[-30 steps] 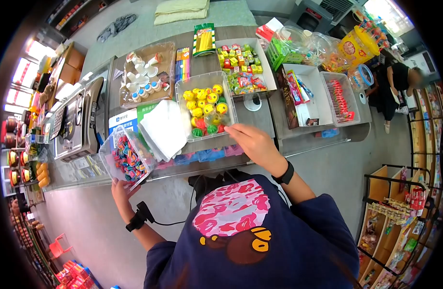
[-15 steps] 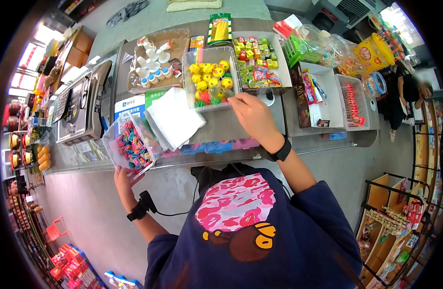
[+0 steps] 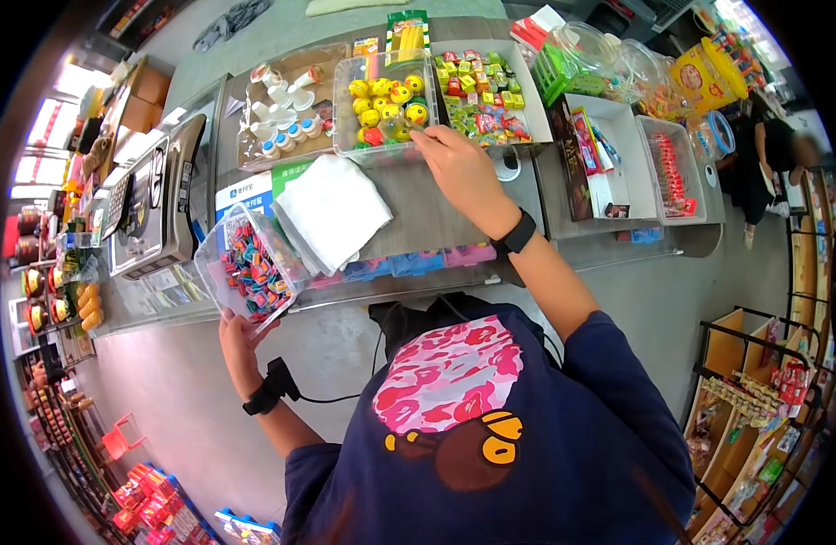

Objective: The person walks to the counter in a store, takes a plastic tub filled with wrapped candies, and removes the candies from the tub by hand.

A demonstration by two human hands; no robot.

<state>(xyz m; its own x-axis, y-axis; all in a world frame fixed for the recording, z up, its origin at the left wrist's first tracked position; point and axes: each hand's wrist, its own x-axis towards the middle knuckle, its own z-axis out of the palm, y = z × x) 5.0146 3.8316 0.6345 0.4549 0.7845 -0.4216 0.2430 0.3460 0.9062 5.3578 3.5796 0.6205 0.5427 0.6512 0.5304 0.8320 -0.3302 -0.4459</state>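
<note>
Two boxes at a counter (image 3: 454, 204), head view. We see the left hand (image 3: 243, 341) clamped on the near end of a clear box (image 3: 216, 289) of small multicoloured pieces (image 3: 253, 272); this box lies aslant at the counter's front edge, its near end jutting past it, beside a stack of white sheets (image 3: 334, 213). The right hand (image 3: 459, 173) has thumb and forefinger drawn close at the near right corner of a ball box (image 3: 353, 151); we cannot tell whether they pinch its wall or merely press on it. The ball box stands farther back, between blue-capped bottles (image 3: 295, 133) and a carton (image 3: 527, 86) of wrapped sweets, and holds yellow balls (image 3: 382, 100). We judge both boxes to be thin, stiff plastic, smooth enough to slip and apt to crack under a hard squeeze. The pieces look light and loose, prone to slide if tilted; the balls look light and ready to roll. For a sure hold we favour the rim, thumb inside and fingers against the outer wall, or a palm beneath the base
</note>
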